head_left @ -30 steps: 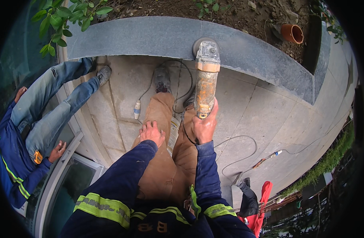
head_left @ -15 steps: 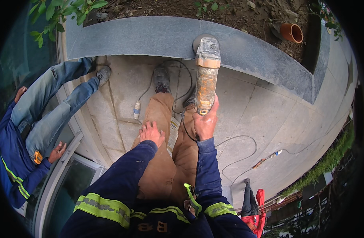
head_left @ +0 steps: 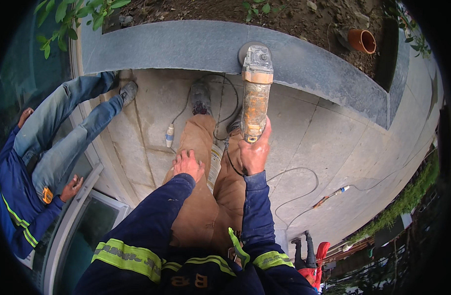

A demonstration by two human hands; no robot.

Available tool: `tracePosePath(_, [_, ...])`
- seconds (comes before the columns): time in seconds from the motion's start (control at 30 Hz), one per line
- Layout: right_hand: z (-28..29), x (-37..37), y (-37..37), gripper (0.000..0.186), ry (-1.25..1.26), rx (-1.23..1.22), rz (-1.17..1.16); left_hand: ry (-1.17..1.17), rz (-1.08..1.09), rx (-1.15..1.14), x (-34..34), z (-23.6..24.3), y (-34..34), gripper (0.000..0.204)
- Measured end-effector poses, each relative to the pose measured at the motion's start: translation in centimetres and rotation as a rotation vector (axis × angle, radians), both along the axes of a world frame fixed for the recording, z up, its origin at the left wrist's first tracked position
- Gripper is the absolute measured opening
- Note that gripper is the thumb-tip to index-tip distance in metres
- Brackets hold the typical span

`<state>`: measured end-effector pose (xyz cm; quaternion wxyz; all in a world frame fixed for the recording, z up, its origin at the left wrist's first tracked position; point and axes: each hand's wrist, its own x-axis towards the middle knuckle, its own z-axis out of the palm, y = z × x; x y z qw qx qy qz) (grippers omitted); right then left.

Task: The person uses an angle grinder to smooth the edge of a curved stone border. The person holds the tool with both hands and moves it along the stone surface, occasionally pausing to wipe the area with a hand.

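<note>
An orange and grey angle grinder (head_left: 257, 101), coated in dust, is gripped at its rear end by my right hand (head_left: 255, 151). Its round disc (head_left: 245, 50) lies at the grey stone ledge (head_left: 186, 46) of the planter; whether it spins I cannot tell. Most of the disc is hidden under the grinder's head. On my brown-trousered left knee rests my left hand (head_left: 188, 165), fingers spread and holding nothing. From the grinder's rear a dark cord (head_left: 230, 160) hangs down past my right leg.
A co-worker in jeans (head_left: 63, 132) sits at the left beside a window frame. A white plug connector (head_left: 170, 135) lies on the paving, and another cable (head_left: 316, 184) runs off right. Soil and a clay pot (head_left: 361, 41) fill the planter. Someone in red (head_left: 311, 270) is behind at lower right.
The person in red at the lower right has shifted, with both legs now showing. My hands and the grinder have stayed practically in place.
</note>
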<state>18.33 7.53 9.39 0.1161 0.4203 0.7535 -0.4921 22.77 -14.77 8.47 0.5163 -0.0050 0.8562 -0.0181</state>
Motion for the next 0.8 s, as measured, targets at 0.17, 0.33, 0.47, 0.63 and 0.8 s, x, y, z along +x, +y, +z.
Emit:
tracePosePath(0.17, [0.3,1.2,-0.6,0.084,0.013,0.018,0.022,-0.010,-0.002,0.004,-0.4,0.0,0.2,0.049])
tracePosePath(0.33, [1.0,1.7,-0.2,0.085,-0.075,-0.041,-0.048,-0.008,-0.003,0.003,-0.5,0.1,-0.2,0.051])
tracePosePath(0.47, [0.5,0.6,0.4,0.085,-0.049,-0.039,-0.039,-0.021,-0.005,-0.010,-0.5,0.1,-0.1,0.052])
tracePosePath(0.63, [-0.1,0.9,-0.2,0.085,0.004,-0.029,0.014,0.135,0.074,0.093,-0.4,-1.9,-0.4,0.052])
tracePosePath(0.8, [1.0,1.9,-0.3,0.085,-0.086,-0.082,-0.026,0.517,0.484,0.391,-5.9,-4.9,3.5,0.051])
